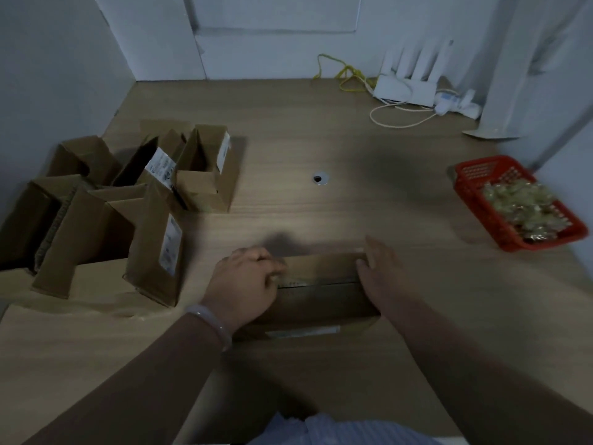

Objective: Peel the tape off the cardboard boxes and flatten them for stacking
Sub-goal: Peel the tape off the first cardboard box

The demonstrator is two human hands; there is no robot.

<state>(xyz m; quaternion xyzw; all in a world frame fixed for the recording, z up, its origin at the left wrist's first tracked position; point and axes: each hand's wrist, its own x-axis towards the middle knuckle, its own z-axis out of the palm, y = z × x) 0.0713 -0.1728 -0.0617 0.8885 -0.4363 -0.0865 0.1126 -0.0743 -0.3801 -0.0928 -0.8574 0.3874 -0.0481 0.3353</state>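
Cardboard box (321,297) lies near centre, its seam tape (288,279) seemingly still on, pinched by the curled left hand (244,284); right hand (378,271) presses flat-fingered; opened boxes (106,207) at left look unflattened.

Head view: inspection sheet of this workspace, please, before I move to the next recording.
Surface: wooden table, with a grommet hole.
Job's things: sealed box between the hands, tape along its top seam; opened boxes heaped at left.
Clutter: red basket of pale crumpled scraps.
Hands: left hand curled at the tape, grip blurred; right hand flat against the box's right end.
Cables: yellow cable and white cable by the router.
Surroundings: white walls.
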